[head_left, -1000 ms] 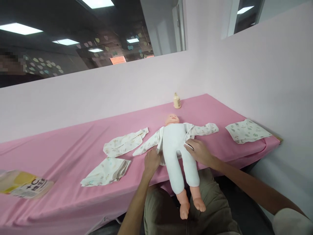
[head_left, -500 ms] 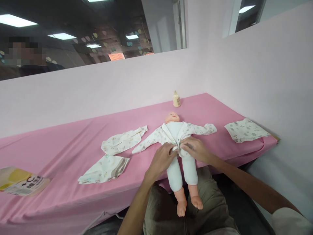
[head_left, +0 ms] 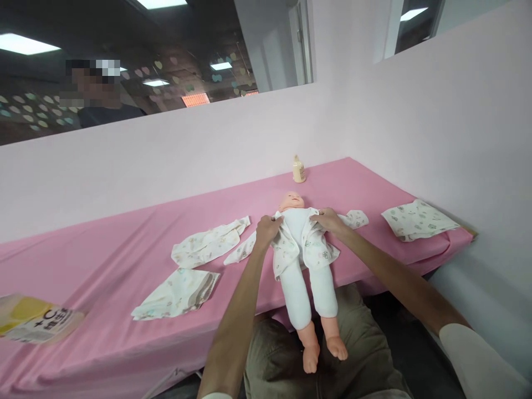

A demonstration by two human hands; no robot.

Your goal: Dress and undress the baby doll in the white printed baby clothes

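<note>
A baby doll (head_left: 298, 277) lies on its back, head toward the wall and feet over the table's near edge. It wears a white printed baby jacket (head_left: 286, 254), open at the front, with the sleeves spread to both sides. At the jacket's left chest edge, my left hand (head_left: 269, 227) is closed on the cloth. My right hand (head_left: 328, 219) pinches the opposite front edge near the doll's shoulder. White cloth shows on the doll's chest between the two edges, and its legs are white with bare feet.
Left of the doll lie a printed baby garment (head_left: 211, 241) and a folded cloth (head_left: 177, 295). A folded printed cloth (head_left: 419, 220) rests at the right edge. A pump bottle (head_left: 298, 170) stands behind the doll. A yellow-labelled package (head_left: 37, 318) lies far left on the pink tablecloth (head_left: 120, 260).
Both hands have moved up from the jacket's waist to its upper front edges. The jacket's lower front now hangs loose and spread. The person behind the window has shifted right.
</note>
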